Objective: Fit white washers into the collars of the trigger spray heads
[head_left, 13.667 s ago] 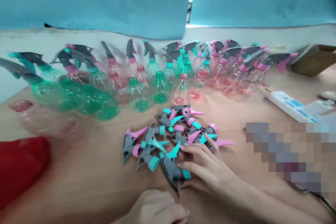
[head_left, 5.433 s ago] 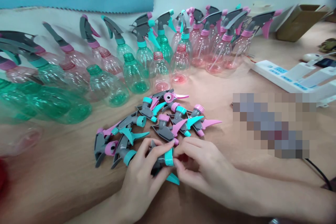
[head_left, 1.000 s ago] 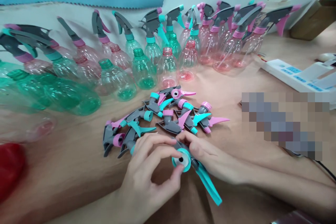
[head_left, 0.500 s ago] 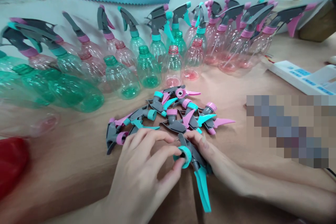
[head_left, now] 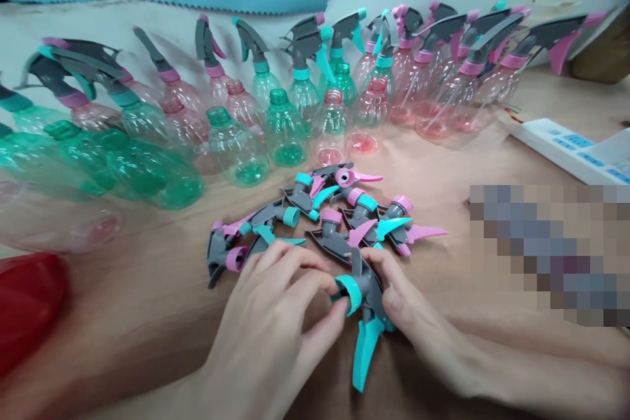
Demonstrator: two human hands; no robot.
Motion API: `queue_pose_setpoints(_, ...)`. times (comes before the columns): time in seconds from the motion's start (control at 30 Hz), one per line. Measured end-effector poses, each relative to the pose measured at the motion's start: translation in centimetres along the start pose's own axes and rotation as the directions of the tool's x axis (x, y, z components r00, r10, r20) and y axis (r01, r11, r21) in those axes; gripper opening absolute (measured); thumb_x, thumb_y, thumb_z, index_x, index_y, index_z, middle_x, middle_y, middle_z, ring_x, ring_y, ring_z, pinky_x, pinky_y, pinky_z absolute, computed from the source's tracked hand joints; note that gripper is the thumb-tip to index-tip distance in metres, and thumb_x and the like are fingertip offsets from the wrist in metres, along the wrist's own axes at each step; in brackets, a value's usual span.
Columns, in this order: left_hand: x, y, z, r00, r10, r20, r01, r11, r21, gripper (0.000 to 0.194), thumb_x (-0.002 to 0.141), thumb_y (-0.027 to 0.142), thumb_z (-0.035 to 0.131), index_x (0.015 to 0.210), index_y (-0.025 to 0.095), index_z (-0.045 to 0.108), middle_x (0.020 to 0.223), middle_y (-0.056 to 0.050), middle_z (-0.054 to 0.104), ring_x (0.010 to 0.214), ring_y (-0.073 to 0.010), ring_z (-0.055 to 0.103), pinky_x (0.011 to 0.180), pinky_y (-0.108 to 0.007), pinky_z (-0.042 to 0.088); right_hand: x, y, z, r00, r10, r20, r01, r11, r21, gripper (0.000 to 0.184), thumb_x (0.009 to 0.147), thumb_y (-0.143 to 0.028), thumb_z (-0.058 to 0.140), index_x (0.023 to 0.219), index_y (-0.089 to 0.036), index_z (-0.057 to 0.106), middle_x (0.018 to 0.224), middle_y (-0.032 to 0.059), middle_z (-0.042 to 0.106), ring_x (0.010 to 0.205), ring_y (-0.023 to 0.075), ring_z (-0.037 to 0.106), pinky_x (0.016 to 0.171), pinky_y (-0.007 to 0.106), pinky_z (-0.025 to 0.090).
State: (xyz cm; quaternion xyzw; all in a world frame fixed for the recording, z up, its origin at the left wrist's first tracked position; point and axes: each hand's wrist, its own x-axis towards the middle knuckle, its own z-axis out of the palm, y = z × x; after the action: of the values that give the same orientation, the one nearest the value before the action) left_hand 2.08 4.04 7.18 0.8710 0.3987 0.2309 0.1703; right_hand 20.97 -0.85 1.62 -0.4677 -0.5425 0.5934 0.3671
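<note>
- Gripping the grey-and-teal spray head (head_left: pixel 377 295) by its body with the right hand (head_left: pixel 413 315), curled around from the right, over the near part of the bench (head_left: pixel 167 289).
- Pinching the rim of the teal collar (head_left: pixel 351 295) between thumb and forefinger of the left hand (head_left: pixel 270 302); impossible to tell whether anything small sits between the fingertips.
- Just turned: now aiming the collar's mouth further left than a moment ago, and the teal trigger (head_left: pixel 364 354) nearly straight down instead of to lower right. Probably giving the left fingertips a more direct way into the collar.
- Slanting along the body's long axis from upper left to lower right, with trigger tip towards the bottom of the view, slightly leftward.
- Just beyond, a cluster of loose spray heads (head_left: pixel 335 244); behind those, open-necked bottles (head_left: pixel 288 134), upright, beside others with heads fitted.
</note>
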Motion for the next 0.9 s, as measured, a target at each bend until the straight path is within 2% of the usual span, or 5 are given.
queue_pose_setpoints(0.23,-0.8,0.8,0.4,0.997,0.008,-0.081,-0.007,1.000,0.009,0.008,0.088,0.019,0.056,0.088,0.023,0.063,0.099,-0.004,0.061,0.094,-0.0208,0.058,0.081,-0.036,0.049,0.0,-0.8,0.2,0.995,0.087,0.043,-0.090,0.993,0.072,0.042,0.098,-0.049,0.036,0.136,-0.035,0.031,0.149,-0.0006,0.029,0.141,0.0174,0.018,0.117,0.038,0.016)
queue_pose_setpoints(0.4,-0.9,0.9,0.3,0.995,0.034,-0.092,-0.036,0.999,-0.015,0.014,0.091,0.020,0.053,0.096,0.025,0.065,0.106,-0.005,0.058,0.097,-0.0195,0.058,0.090,-0.037,0.048,0.3,-1.0,0.1,0.992,0.104,0.073,-0.117,0.971,0.207,0.036,0.097,-0.049,0.040,0.130,-0.035,0.041,0.137,-0.0005,0.042,0.129,0.0175,0.035,0.112,0.036,0.024)
queue_pose_setpoints(0.53,-0.3,0.8,-0.1,0.998,0.056,-0.031,-0.060,0.990,-0.126,0.014,0.090,0.018,0.056,0.093,0.025,0.067,0.105,-0.004,0.059,0.097,-0.0169,0.060,0.088,-0.031,0.051,0.6,-1.0,0.1,0.980,0.147,0.132,-0.184,0.921,0.343,0.039,0.092,-0.055,0.044,0.119,-0.027,0.052,0.102,0.0025,0.053,0.087,0.0149,0.052,0.084,0.030,0.046)
queue_pose_setpoints(0.67,0.0,0.5,-0.4,0.979,0.185,0.081,-0.154,0.942,-0.298,0.014,0.090,0.019,0.059,0.100,0.024,0.066,0.110,-0.004,0.060,0.100,-0.0143,0.061,0.089,-0.023,0.052,0.7,-1.3,0.0,0.928,0.248,0.279,-0.360,0.792,0.492,0.045,0.085,-0.063,0.050,0.105,-0.023,0.055,0.074,-0.0028,0.046,0.058,0.0083,0.042,0.051,0.019,0.040)
queue_pose_setpoints(0.9,-0.3,-0.5,0.0,0.971,0.240,-0.017,-0.229,0.900,-0.372,0.029,0.083,0.017,0.070,0.109,0.023,0.059,0.107,-0.003,0.063,0.098,-0.0136,0.063,0.087,-0.022,0.053,0.8,-1.9,-0.5,0.905,0.195,0.378,-0.388,0.743,0.546,0.042,0.085,-0.064,0.051,0.088,-0.022,0.046,0.062,-0.0062,0.043,0.051,0.0058,0.040,0.048,0.016,0.035)
